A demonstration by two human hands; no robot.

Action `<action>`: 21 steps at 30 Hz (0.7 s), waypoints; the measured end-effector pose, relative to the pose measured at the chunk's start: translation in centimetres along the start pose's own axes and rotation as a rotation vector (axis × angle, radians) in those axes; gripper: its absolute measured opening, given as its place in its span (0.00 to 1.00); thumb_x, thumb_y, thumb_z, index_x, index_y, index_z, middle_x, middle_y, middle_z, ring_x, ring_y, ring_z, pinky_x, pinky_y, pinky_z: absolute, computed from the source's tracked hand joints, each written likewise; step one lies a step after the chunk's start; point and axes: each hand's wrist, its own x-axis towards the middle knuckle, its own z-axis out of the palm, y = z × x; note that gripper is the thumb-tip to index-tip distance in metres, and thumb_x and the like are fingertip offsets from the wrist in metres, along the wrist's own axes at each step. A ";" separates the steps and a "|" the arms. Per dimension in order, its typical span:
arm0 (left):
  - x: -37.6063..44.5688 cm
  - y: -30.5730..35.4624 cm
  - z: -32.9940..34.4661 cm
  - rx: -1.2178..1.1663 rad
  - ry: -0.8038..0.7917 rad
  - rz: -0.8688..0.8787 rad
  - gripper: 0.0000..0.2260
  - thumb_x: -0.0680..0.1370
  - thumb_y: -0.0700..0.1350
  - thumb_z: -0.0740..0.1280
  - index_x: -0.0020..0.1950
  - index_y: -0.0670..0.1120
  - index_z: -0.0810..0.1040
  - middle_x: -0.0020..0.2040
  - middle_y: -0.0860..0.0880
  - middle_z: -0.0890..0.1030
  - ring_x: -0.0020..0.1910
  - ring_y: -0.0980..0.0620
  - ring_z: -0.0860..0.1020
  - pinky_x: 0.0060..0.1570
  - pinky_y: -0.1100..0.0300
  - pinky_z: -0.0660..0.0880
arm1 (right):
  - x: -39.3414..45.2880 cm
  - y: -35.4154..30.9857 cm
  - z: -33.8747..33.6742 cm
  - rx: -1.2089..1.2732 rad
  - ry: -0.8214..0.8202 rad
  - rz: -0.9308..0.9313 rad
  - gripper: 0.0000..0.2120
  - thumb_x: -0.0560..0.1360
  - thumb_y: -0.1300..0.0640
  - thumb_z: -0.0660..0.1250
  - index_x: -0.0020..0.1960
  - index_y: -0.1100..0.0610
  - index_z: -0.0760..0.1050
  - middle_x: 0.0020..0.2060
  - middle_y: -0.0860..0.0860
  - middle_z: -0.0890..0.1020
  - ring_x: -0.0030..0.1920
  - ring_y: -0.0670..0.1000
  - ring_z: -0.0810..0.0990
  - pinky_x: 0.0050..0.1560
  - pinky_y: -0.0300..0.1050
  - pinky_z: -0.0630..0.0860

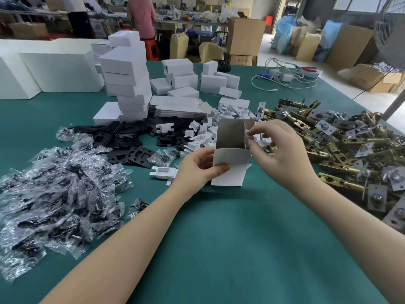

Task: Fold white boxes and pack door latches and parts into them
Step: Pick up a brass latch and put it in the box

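Bright, even daylight; soft shadows, wide-angle bending at edges, hazy background.

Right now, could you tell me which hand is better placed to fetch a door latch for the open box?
The right hand, probably. The latch pile lies just beyond it on the right, while the left hand grips the white box and steadies it.

Green table (219,249); cardboard cartons (245,36) behind; maybe window (359,3) top-right.

One head-worn wide-angle view, looking forward and down over the green table (219,238), close above both forearms; far table edge and workshop floor beyond at frame top
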 end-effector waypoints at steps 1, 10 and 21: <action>0.0 0.0 0.0 0.002 0.001 0.002 0.15 0.69 0.42 0.76 0.52 0.59 0.84 0.51 0.52 0.86 0.52 0.54 0.83 0.51 0.65 0.76 | -0.1 0.0 0.1 0.007 0.007 0.015 0.07 0.74 0.64 0.70 0.50 0.56 0.79 0.45 0.46 0.79 0.48 0.46 0.74 0.51 0.34 0.68; 0.0 0.0 0.0 0.003 0.006 0.000 0.17 0.69 0.42 0.76 0.51 0.62 0.84 0.50 0.54 0.86 0.51 0.56 0.83 0.50 0.67 0.76 | 0.2 -0.6 0.3 0.028 0.003 0.042 0.05 0.75 0.63 0.70 0.51 0.57 0.81 0.45 0.46 0.78 0.47 0.46 0.73 0.48 0.34 0.68; 0.2 -0.3 -0.2 0.011 0.008 -0.033 0.17 0.67 0.43 0.78 0.50 0.60 0.84 0.50 0.51 0.86 0.51 0.53 0.84 0.50 0.63 0.78 | 0.6 -0.4 0.3 0.027 -0.022 0.055 0.06 0.75 0.62 0.71 0.52 0.57 0.81 0.46 0.43 0.76 0.45 0.42 0.73 0.44 0.24 0.66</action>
